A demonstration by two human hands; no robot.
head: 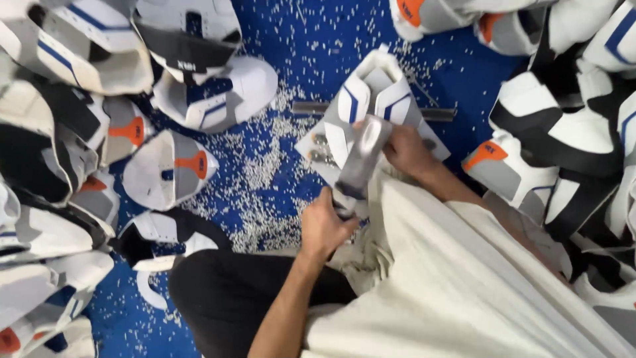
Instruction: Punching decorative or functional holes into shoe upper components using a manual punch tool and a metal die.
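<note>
Left hand: the grip is closed around the lower end of a grey metal tool, which looks like a hammer or punch, though blur hides its exact shape. Holding it low on the shaft lets the head swing over the work.

Right hand: fingers pressed down on a white shoe upper with blue stripes, grip closed on its near edge. It seems to pin the piece flat so that it does not slide under the tool.

Shoe upper: lies spread open on a pale board just in front of the person's knees, toe end pointing away, directly below the tool head.

Metal bar: a dark strip runs crosswise behind the upper, partly hidden by it.

Floor: blue, strewn with small white punched scraps, thickest to the left of the board, which suggests they fall from the work here.

Piles of uppers: white, black, blue and orange pieces are heaped on the left and on the right, within arm's reach of the seated person.

Lap: cream cloth covers the right leg; the left leg is in black.
</note>
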